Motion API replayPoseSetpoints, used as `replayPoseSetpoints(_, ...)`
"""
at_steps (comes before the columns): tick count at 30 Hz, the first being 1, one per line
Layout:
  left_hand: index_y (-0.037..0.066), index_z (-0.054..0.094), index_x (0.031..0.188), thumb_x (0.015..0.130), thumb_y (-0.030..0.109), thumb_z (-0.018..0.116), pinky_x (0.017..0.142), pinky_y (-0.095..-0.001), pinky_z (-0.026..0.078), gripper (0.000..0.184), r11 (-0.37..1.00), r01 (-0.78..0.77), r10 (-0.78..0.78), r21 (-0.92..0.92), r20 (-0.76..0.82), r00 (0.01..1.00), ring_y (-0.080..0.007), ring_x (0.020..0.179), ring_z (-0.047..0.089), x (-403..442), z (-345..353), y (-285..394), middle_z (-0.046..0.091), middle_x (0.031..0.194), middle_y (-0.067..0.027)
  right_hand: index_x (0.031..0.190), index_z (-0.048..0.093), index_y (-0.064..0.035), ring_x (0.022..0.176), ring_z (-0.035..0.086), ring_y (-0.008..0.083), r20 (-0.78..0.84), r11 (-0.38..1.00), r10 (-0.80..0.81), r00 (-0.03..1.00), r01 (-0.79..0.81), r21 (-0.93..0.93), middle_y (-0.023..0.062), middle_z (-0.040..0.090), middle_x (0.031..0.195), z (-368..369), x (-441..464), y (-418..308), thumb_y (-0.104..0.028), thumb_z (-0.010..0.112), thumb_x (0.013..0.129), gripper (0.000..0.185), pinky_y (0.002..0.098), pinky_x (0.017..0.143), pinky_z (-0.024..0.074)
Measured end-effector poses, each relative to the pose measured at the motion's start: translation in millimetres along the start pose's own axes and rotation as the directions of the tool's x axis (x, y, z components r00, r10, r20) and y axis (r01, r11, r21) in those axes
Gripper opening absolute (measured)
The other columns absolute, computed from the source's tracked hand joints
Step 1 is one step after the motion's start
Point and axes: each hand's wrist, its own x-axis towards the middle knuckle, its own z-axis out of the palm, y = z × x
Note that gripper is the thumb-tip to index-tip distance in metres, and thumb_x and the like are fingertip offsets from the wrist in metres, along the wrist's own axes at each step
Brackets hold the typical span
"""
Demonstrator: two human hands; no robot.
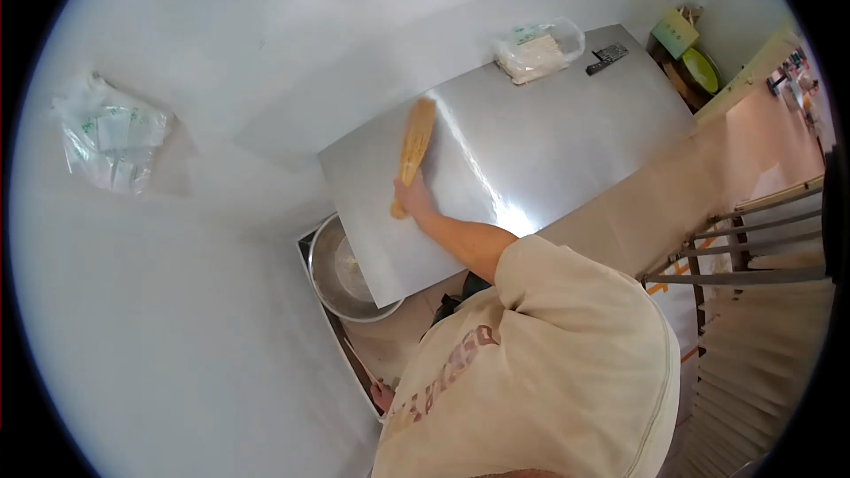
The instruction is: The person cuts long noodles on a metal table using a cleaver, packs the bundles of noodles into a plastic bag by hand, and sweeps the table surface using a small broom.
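My right hand (413, 196) is closed around the narrow end of a straw-coloured hand broom (416, 142). The broom lies over the left part of a shiny metal tabletop (549, 150), its wide bristle end pointing towards the wall. Low at the left, partly behind my beige shirt, my left hand (382, 395) looks closed beside a thin, light stick-like line; what it holds is too small to make out. A round metal basin (329, 288) stands under the tabletop's left corner, partly hidden by it.
On the table's far side lie a clear plastic bag with pale contents (536, 53) and a dark cleaver-like object (607, 57). Another plastic bag (115, 137) hangs on the left wall. A green basin (701, 71) and a metal rack (753, 239) are at the right.
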Motion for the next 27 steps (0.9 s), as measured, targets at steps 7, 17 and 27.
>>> replayPoseSetpoints(7, 0.001, 0.063, 0.114, 0.104, 0.017, 0.05, 0.073, -0.0352, 0.045, 0.024, 0.958, -0.283, 0.257, 0.052, 0.291, 0.922, -0.0207, 0.077, 0.055, -9.8, 99.7, 177.6, 0.059, 0.083, -0.0119, 0.151, 0.038, 0.0031, 0.139, 0.043, 0.0407, 0.551, 0.659, -0.094, 0.829, 0.467, -0.59, 0.0281, 0.047, 0.147, -72.3, 27.8, 28.3, -0.062, 0.045, 0.1, 0.083, 0.0439, 0.116, 0.0349)
replayPoseSetpoints(17, 0.012, 0.057, 0.119, 0.105, 0.026, 0.049, 0.068, -0.0542, 0.052, 0.022, 0.511, -0.855, 0.628, 0.084, 0.643, 0.438, -0.0459, 0.082, 0.066, 31.3, 295.7, 374.7, 0.069, 0.092, -0.0236, 0.111, 0.068, -0.0024, 0.067, 0.065, 0.0177, -0.15, 0.89, 0.177, 0.973, -0.223, -0.398, 0.0085, 0.068, 0.081, -398.7, -187.0, 116.1, -0.041, 0.058, 0.099, 0.041, 0.0331, 0.064, 0.0538)
replayPoseSetpoints(27, 0.006, 0.058, 0.127, 0.1, 0.022, 0.046, 0.094, -0.0491, 0.053, 0.034, -0.031, -0.999, 0.804, 0.019, 0.595, -0.013, -0.0429, 0.107, 0.066, 177.7, 598.8, 452.7, 0.067, 0.119, -0.0227, 0.111, 0.063, -0.0039, 0.06, 0.065, 0.0201, -0.705, 0.773, 0.627, 0.331, -0.374, 0.512, 0.0086, 0.066, 0.078, -417.0, -446.2, 196.6, -0.041, 0.062, 0.097, 0.04, 0.0321, 0.046, 0.0499)
